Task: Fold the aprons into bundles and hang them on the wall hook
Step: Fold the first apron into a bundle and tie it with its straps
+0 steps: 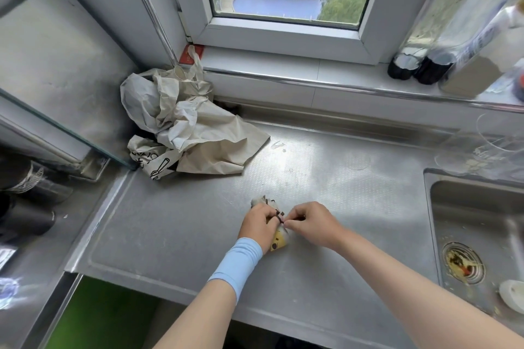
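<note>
Tying-off step, by the look of it. Grips the rolled apron bundle (279, 242) in the left hand (259, 221), fingers curled over its top, and pins it to the steel worktop (184, 235) near the middle of the front edge. Pinches the dark tie (279, 217) between thumb and fingertips of the right hand (309, 224), just beside the left, with the other fingers curled in. Shows only a yellow printed patch and a pale end of the bundle past the hands. Leaves a loose heap of beige aprons (184, 127) crumpled in the back left corner of the worktop, well apart, not yet folded. Seems close to finishing this one bundle, with most of the task left to do. Calls next for drawing the tie snug and securing it without letting the roll spring open, keeping a loop free for hanging. Cannot place the wall hook: nowhere in view. Risks slack in the tie if the left grip eases early.
</note>
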Demonstrator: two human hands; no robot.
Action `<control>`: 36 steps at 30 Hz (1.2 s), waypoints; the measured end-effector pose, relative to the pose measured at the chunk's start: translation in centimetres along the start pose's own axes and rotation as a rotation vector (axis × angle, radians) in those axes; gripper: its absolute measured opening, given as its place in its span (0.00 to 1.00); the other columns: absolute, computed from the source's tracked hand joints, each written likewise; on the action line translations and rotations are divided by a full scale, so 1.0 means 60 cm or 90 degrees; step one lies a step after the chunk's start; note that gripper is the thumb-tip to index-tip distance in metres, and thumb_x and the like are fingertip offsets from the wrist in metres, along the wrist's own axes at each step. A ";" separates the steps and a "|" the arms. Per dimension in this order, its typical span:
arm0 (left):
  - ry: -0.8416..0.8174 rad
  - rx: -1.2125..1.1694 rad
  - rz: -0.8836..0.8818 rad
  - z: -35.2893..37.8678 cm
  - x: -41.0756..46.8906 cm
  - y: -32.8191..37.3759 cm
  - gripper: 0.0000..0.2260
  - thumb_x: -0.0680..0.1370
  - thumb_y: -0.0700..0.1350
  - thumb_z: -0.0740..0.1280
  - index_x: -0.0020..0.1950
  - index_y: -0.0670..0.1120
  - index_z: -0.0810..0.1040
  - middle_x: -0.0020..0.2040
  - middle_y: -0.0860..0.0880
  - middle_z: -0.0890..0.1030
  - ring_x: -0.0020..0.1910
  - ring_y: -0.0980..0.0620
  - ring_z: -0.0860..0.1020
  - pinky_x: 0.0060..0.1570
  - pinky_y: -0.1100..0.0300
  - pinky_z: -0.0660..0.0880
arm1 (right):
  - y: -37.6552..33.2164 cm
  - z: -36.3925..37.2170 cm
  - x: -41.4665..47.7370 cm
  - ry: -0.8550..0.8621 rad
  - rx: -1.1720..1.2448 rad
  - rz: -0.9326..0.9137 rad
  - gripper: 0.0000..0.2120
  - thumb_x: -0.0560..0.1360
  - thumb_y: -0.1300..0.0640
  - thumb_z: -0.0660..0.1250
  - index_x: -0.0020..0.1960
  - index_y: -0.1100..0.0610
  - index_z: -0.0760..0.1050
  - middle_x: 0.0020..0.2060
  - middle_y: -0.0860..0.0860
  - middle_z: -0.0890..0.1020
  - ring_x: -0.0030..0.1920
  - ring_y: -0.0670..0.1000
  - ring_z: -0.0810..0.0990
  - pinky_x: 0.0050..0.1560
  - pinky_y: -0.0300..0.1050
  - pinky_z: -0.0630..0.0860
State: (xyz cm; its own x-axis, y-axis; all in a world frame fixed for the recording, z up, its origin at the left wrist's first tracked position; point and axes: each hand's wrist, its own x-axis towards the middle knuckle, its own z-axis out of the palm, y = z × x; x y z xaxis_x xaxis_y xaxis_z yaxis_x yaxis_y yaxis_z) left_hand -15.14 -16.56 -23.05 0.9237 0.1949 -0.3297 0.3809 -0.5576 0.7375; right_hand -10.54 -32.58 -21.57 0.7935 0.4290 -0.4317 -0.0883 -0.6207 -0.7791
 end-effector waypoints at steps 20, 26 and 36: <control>-0.095 -0.282 -0.149 -0.036 0.001 -0.014 0.07 0.78 0.45 0.67 0.50 0.51 0.85 0.44 0.54 0.83 0.39 0.57 0.77 0.43 0.66 0.73 | -0.001 0.066 0.007 0.230 -0.069 -0.131 0.03 0.69 0.54 0.77 0.40 0.48 0.85 0.36 0.42 0.80 0.33 0.44 0.77 0.36 0.44 0.75; -0.044 -0.292 -0.159 -0.031 -0.002 -0.023 0.04 0.75 0.44 0.72 0.45 0.49 0.87 0.42 0.56 0.85 0.39 0.60 0.80 0.50 0.64 0.77 | 0.001 0.059 0.006 0.232 -0.116 -0.109 0.02 0.69 0.50 0.76 0.40 0.46 0.84 0.32 0.37 0.77 0.33 0.38 0.75 0.35 0.34 0.68; -0.040 -0.333 -0.205 -0.042 0.001 -0.024 0.07 0.78 0.40 0.68 0.41 0.44 0.83 0.35 0.48 0.82 0.31 0.55 0.81 0.37 0.64 0.77 | 0.000 0.025 0.013 0.106 -0.187 -0.143 0.03 0.72 0.55 0.72 0.41 0.50 0.79 0.37 0.40 0.79 0.35 0.36 0.73 0.39 0.34 0.67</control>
State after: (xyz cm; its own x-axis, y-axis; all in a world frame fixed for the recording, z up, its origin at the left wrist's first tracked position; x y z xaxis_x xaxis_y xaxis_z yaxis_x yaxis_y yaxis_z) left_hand -15.51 -13.71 -22.66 0.7607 0.2308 -0.6067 0.6245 -0.0054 0.7810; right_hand -10.82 -31.23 -22.60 0.8622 0.4782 -0.1670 0.2554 -0.6952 -0.6719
